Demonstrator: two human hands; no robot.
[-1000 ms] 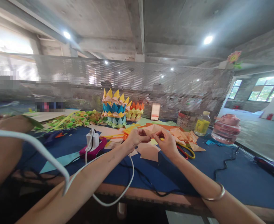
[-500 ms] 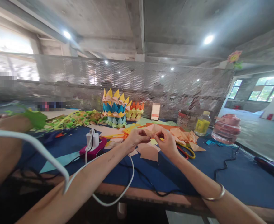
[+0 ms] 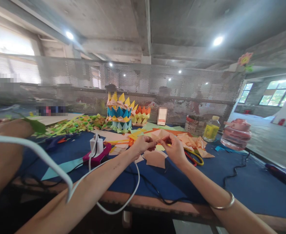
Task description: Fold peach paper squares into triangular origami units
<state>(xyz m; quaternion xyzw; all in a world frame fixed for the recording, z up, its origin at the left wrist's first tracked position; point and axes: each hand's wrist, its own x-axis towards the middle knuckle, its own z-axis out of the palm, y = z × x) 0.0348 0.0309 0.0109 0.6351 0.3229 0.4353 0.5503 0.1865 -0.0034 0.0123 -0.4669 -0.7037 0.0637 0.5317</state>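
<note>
My left hand (image 3: 144, 145) and my right hand (image 3: 173, 148) meet over the middle of the table. Both pinch a small peach-coloured piece of paper (image 3: 159, 135) between thumbs and fingertips; the fingers hide part of it, and similar paper lies just behind. Below my hands are flat peach paper pieces (image 3: 155, 160). Folded peach paper (image 3: 194, 143) is heaped right of my right hand, with yellow-and-red scissor-like handles (image 3: 198, 159) beside it. Farther back stands a ring-shaped, spiky folded-paper piece (image 3: 120, 113) in yellow, peach and blue.
A magenta power strip (image 3: 100, 156) with a white cable (image 3: 138, 182) sits left. A yellow-labelled bottle (image 3: 211, 129) and pink jug (image 3: 236, 135) stand right. Green paper bits (image 3: 77, 125) are piled back left. A co-worker's hand (image 3: 13, 128) is near a green piece (image 3: 37, 126).
My hands stay almost in place, pinching the paper. At the left, the co-worker's green piece has tilted and looks narrower.
</note>
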